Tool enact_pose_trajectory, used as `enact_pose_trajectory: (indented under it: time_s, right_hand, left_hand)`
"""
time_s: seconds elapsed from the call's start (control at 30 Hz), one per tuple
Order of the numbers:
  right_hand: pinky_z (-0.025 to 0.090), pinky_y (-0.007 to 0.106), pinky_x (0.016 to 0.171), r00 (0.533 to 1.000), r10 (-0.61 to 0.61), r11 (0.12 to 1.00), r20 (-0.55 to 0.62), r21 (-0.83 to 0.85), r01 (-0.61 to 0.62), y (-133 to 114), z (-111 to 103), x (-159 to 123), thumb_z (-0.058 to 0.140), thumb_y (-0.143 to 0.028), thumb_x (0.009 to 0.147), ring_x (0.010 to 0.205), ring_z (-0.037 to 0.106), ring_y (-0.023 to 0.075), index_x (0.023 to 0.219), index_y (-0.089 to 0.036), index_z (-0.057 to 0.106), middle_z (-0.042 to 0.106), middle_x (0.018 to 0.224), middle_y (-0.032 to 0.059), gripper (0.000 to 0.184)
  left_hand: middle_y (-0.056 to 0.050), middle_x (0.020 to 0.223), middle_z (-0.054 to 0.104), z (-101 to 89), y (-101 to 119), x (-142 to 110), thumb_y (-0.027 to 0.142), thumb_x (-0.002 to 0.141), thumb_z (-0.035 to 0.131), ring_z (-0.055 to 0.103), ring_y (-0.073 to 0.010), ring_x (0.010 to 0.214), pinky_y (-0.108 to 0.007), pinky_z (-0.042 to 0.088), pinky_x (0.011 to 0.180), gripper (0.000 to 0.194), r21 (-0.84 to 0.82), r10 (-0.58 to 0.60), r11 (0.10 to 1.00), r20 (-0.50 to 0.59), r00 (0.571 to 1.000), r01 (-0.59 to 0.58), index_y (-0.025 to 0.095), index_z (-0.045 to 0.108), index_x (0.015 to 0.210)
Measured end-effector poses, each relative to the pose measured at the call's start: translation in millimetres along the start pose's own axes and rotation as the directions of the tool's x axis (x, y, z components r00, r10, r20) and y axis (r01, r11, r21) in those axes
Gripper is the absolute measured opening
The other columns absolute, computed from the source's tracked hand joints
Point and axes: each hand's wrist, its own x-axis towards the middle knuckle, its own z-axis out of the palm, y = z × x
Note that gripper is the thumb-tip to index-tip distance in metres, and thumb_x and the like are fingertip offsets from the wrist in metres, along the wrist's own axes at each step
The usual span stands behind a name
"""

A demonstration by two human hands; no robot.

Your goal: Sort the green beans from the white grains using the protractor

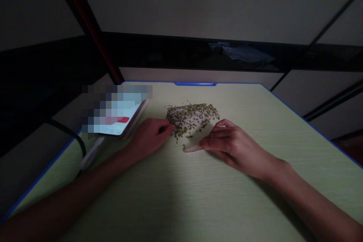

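Observation:
A loose pile of green beans and pale rice-like grains [193, 115] lies spread on the light wood-grain table. At the pile's left edge rests my left hand [150, 136], curled closed, with its fingertips by the grains; what it holds, if anything, is hidden. My right hand [227, 143] is at the near right side of the pile, pinching a thin flat pale stick [194, 149]. The stick's tip points left, low over the tabletop, with a few green beans [184, 146] right beside it. The grip end is hidden behind my fingers.
A lit phone or tablet [119, 117], partly blurred out, leans on a stand at the left, with a dark cable [68, 130] nearby. The table [170, 204] has a blue edge [195, 84]. Behind it are pale panels and a dark recess holding a crumpled bag [246, 55].

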Motion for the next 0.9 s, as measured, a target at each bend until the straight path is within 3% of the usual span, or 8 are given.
enact_pose_trajectory:
  time_s: [0.5,0.9]
  right_hand:
    - [0.039,0.032,0.075,0.994,0.102,0.990,-0.034,-0.099,-0.105,-0.9,6.5,5.0,0.051,-0.011,0.083,0.074,0.063,0.0175,0.088,-0.016,0.068,0.071,0.078,0.0037,0.019]
    - [0.039,0.033,0.075,0.999,0.019,0.998,-0.028,-0.063,-0.021,-8.5,16.6,15.0,0.045,-0.010,0.085,0.075,0.062,0.0167,0.100,-0.018,0.067,0.071,0.082,0.0036,0.027]
  left_hand:
    - [0.004,0.047,0.036,-0.7,0.8,0.3,0.039,0.077,0.038,0.036,-0.0096,0.047,-0.024,0.019,0.048,0.036,-0.010,0.005,1.000,0.004,1.000,-0.005,0.018,0.038,0.048]
    - [0.004,0.047,0.037,-0.4,0.9,0.9,0.037,0.077,0.039,0.036,-0.0096,0.047,-0.024,0.018,0.048,0.035,-0.005,0.009,1.000,0.002,1.000,-0.009,0.018,0.039,0.049]
